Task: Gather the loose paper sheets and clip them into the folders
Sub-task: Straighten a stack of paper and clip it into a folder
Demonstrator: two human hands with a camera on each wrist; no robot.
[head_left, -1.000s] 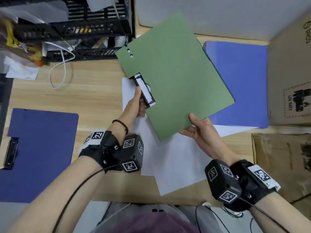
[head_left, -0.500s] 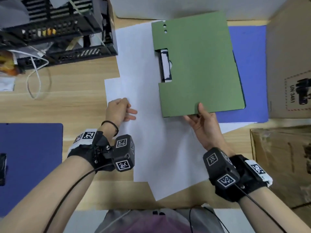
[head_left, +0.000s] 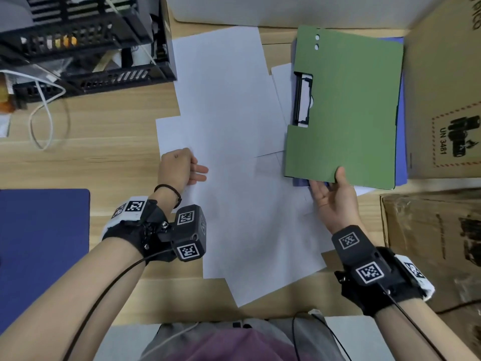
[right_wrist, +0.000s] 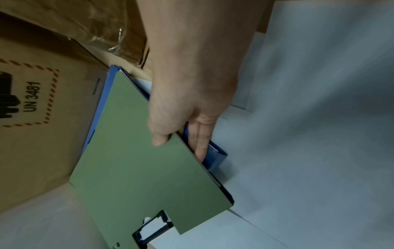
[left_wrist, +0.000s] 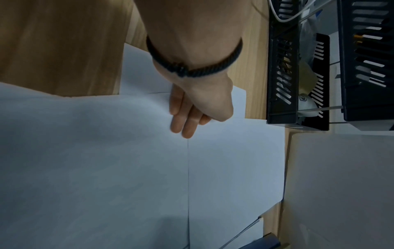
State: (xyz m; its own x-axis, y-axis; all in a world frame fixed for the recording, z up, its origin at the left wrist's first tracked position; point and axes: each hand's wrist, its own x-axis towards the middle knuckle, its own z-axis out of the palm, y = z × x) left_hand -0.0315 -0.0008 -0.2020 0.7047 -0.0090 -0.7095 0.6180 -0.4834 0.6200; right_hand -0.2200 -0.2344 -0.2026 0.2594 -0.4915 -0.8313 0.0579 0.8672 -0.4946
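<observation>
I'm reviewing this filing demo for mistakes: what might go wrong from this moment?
The right hand pinches only the green folder by its near edge, so it may tip or slip from that grip. The left hand touches one edge of the overlapping paper sheets; pulling might skew them.

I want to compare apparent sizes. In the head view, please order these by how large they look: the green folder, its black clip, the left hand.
1. green folder
2. left hand
3. black clip; looks smaller than the hand, but not by much.
</observation>
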